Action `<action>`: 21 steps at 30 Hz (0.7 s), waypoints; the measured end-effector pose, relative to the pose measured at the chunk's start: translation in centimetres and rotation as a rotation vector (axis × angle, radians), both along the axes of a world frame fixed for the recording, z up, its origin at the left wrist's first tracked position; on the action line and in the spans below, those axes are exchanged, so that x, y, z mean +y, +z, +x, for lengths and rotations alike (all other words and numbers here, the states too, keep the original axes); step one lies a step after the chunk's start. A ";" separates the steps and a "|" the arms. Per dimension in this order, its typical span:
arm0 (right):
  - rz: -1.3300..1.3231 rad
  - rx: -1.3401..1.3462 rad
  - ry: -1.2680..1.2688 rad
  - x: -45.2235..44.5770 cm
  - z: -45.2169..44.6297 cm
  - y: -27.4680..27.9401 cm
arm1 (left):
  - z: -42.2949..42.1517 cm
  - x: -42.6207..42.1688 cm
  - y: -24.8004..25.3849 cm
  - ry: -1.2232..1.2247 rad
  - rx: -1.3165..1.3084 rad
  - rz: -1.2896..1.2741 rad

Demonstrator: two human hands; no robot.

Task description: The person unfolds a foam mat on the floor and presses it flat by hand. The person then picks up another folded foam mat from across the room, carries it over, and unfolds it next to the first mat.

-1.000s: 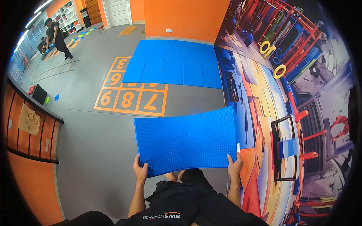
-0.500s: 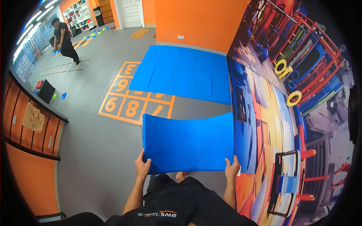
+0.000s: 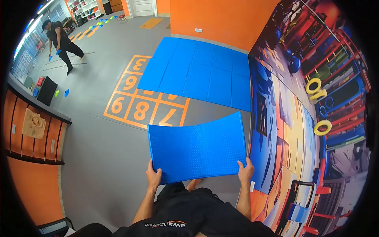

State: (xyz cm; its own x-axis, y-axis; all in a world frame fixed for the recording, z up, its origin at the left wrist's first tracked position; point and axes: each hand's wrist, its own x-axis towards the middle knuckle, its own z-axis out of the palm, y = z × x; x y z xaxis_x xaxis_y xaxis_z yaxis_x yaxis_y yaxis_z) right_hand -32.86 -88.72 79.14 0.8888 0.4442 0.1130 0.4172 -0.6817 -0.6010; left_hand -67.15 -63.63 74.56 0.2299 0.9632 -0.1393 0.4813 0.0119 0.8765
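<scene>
A blue textured foam mat [image 3: 197, 152] is held out in front of my body, sagging in the middle, its right side raised a little. My left hand [image 3: 153, 175] grips its lower left edge, thumb on the top face. On the opposite edge my right hand [image 3: 245, 170] is closed the same way, with the fingers hidden underneath. Beyond it, a large blue mat area [image 3: 193, 73] made of several panels lies on the floor, covering part of an orange numbered grid [image 3: 140, 110].
A mural wall [image 3: 292, 130] runs along my right side. An orange wall [image 3: 217, 23] stands behind the floor mats. At left is a barred orange partition [image 3: 37, 130] with a cloth. Farther off, a person [image 3: 63, 41] in dark clothes bends over floor markings, holding blue pieces.
The mat I hold has tilted, its right side higher and its left side lower. My view has shifted slightly leftward and down. The other person has changed stance.
</scene>
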 end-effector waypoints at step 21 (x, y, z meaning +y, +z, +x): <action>-0.016 0.202 -0.110 13.3 2.9 -7.6 | 5.1 17.3 -13.9 -0.019 0.331 -0.259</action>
State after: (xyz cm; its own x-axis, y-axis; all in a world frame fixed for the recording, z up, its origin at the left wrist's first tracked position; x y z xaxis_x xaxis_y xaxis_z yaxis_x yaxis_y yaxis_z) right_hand -29.91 -75.37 71.53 0.9356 0.3442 -0.0783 0.2125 -0.7264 -0.6536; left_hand -62.00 -46.28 60.62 0.1496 0.8825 -0.4459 0.7389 0.1999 0.6434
